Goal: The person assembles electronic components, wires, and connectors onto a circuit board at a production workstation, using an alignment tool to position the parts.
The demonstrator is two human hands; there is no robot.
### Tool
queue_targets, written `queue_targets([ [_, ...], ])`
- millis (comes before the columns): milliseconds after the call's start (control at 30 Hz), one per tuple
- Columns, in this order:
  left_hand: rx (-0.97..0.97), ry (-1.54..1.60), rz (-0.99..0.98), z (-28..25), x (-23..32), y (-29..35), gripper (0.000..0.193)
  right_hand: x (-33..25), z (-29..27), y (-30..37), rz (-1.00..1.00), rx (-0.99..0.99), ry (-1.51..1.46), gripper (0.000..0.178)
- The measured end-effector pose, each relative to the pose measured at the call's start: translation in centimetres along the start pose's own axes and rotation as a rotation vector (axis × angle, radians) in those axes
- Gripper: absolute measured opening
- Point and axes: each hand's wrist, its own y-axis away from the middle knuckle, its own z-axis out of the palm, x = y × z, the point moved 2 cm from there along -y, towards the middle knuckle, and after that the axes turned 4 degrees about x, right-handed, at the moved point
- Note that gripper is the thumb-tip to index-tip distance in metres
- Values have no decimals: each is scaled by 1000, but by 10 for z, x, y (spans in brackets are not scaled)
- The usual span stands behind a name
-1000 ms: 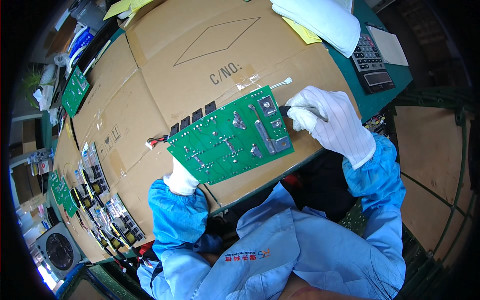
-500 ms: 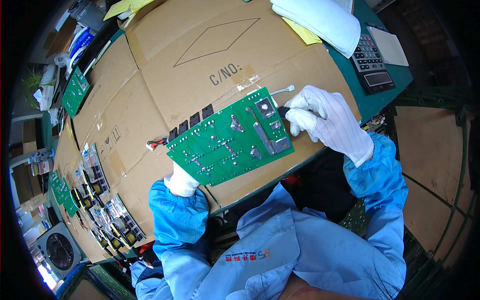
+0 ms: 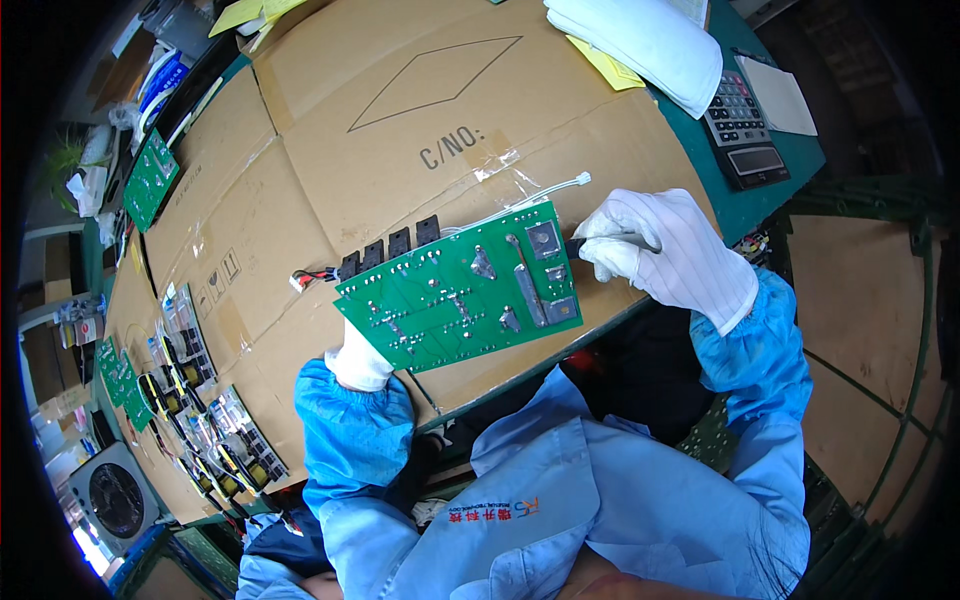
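A green circuit board (image 3: 440,305) is held up over the cardboard, its soldered side toward me. My left hand (image 3: 362,356), in a white glove, grips the board at its lower left; the fingers are hidden behind it. Off the right edge sticks a small black part (image 3: 574,247), pinched between the thumb and fingers of my gloved right hand (image 3: 665,250). Black blocky components (image 3: 399,242) line the far edge. A white cable (image 3: 530,196) with a white plug runs along that edge, and red and black wires (image 3: 318,275) come out at the left.
Flattened cardboard (image 3: 330,190) covers the table. More boards with mounted components (image 3: 240,440) lie at the left, near a bare green board (image 3: 152,182). A calculator (image 3: 738,130), a white cloth (image 3: 640,45) and yellow paper (image 3: 608,65) lie at the far right. A fan (image 3: 117,497) stands lower left.
The board has turned slightly clockwise, its right end coming nearer to me. More of the white cable shows behind it. My right hand has shifted slightly right, still pinching the black part.
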Motion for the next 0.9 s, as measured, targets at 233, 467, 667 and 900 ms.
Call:
queue_targets([
  [233,37,-49,14,2,-1,1,56,6,9,3,-212,245,261,14],
  [467,-22,57,-17,10,-3,-2,57,1,9,2,-7,196,60,14],
  [667,218,-221,13,1,-3,0,62,0,16,2,52,288,-27,15],
  [900,108,-1087,168,-20,4,4,62,2,16,3,-60,316,104,13],
])
